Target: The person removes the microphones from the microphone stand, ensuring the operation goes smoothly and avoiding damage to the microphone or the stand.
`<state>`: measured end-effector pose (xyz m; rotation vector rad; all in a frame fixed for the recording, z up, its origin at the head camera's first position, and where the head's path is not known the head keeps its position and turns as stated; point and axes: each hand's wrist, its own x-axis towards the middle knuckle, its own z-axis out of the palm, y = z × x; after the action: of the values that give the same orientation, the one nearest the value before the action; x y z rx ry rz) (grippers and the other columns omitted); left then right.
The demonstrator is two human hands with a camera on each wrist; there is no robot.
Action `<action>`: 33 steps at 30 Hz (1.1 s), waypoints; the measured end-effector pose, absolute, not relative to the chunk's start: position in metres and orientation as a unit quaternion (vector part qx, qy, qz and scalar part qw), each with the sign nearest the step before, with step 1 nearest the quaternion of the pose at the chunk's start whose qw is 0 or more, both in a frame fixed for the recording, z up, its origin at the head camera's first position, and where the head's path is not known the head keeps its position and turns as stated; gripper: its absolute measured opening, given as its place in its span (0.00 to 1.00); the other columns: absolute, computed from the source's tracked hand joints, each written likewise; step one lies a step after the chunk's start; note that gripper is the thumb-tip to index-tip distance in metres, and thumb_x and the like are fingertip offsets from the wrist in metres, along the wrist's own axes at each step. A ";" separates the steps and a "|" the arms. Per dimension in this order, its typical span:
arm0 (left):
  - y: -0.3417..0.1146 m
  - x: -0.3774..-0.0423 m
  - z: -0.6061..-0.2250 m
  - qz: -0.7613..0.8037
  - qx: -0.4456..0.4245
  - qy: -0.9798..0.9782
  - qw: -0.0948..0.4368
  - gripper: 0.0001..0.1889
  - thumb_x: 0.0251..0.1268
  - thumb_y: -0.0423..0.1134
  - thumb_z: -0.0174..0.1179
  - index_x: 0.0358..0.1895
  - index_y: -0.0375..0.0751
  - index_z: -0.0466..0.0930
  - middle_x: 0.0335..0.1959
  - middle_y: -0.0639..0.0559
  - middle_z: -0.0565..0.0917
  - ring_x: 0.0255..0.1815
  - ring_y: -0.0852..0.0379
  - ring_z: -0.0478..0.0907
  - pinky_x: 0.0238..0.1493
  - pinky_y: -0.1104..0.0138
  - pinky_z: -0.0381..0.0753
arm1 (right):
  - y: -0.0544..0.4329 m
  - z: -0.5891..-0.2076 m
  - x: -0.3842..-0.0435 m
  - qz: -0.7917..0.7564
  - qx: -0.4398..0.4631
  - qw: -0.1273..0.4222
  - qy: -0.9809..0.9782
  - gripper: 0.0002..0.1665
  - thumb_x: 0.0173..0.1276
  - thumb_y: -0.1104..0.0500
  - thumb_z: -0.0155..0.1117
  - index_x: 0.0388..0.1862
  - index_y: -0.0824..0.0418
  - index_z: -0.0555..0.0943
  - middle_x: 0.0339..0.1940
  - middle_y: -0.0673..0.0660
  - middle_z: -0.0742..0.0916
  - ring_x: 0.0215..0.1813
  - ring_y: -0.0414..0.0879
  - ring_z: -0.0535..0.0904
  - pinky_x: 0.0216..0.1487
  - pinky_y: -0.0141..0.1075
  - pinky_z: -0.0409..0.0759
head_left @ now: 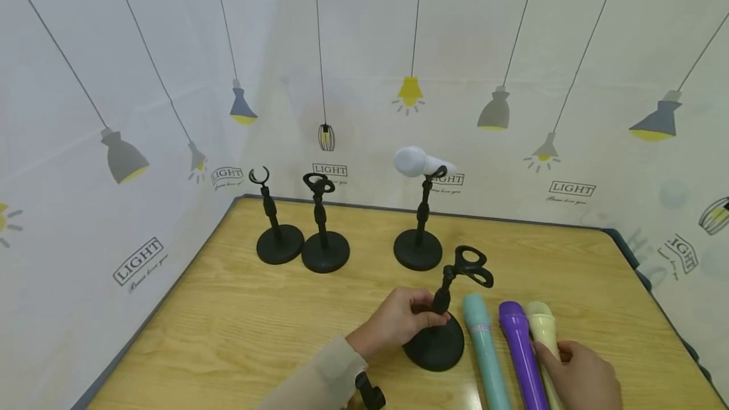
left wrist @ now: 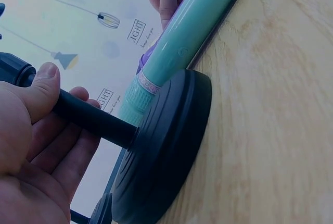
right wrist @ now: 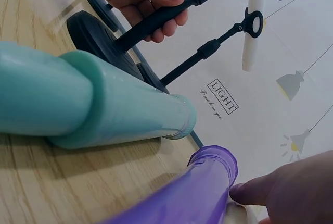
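My left hand [head_left: 393,321] grips the pole of a black microphone stand [head_left: 435,347], whose round base sits on the table and whose clip [head_left: 473,264] holds nothing. In the left wrist view, thumb and fingers lie on either side of the pole [left wrist: 96,120]. My right hand [head_left: 586,375] pinches a cream microphone [head_left: 542,321], thumb on its left side; this microphone is mostly hidden in the right wrist view. Against it lies a purple microphone [head_left: 521,347], close to the right thumb. A teal microphone [head_left: 486,353] lies between the purple one and the stand.
Behind, a white microphone [head_left: 412,162] rests in the clip of another stand [head_left: 418,250]. Two more black stands, one with a C-shaped clip [head_left: 279,244] and one with a looped clip [head_left: 326,252], stand at the back left. Lamp-printed cloth surrounds the wooden table [head_left: 228,334].
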<state>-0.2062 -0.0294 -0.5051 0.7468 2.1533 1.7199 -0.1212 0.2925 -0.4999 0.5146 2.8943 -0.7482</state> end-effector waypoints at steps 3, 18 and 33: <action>-0.030 -0.206 -0.505 0.596 0.258 0.746 0.144 0.06 0.72 0.37 0.71 0.47 0.40 0.92 0.45 0.53 0.95 0.47 0.70 0.89 0.53 0.74 0.87 | 0.292 -0.500 -0.121 -0.247 0.167 0.056 0.953 0.41 0.81 0.40 0.61 0.60 0.82 0.80 0.45 0.74 0.91 0.42 0.62 0.89 0.40 0.50 0.85; -0.030 -0.205 -0.505 0.600 0.256 0.744 0.143 0.06 0.72 0.38 0.72 0.47 0.41 0.93 0.44 0.52 0.95 0.45 0.71 0.88 0.53 0.75 0.86 | 0.297 -0.504 -0.119 -0.260 0.175 0.034 0.949 0.39 0.86 0.42 0.54 0.62 0.82 0.79 0.44 0.73 0.91 0.44 0.64 0.89 0.46 0.55 0.86; -0.029 -0.205 -0.505 0.597 0.255 0.749 0.134 0.07 0.72 0.38 0.72 0.48 0.40 0.93 0.44 0.52 0.95 0.46 0.71 0.89 0.52 0.75 0.86 | 0.266 -0.483 -0.116 -0.287 0.065 -0.094 0.951 0.25 0.83 0.52 0.64 0.63 0.73 0.84 0.58 0.74 0.89 0.57 0.71 0.87 0.56 0.65 0.85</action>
<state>-0.2048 -0.0294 -0.5049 0.7379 2.1713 1.7305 -0.1163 0.2662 -0.4828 0.2163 3.1808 -0.9579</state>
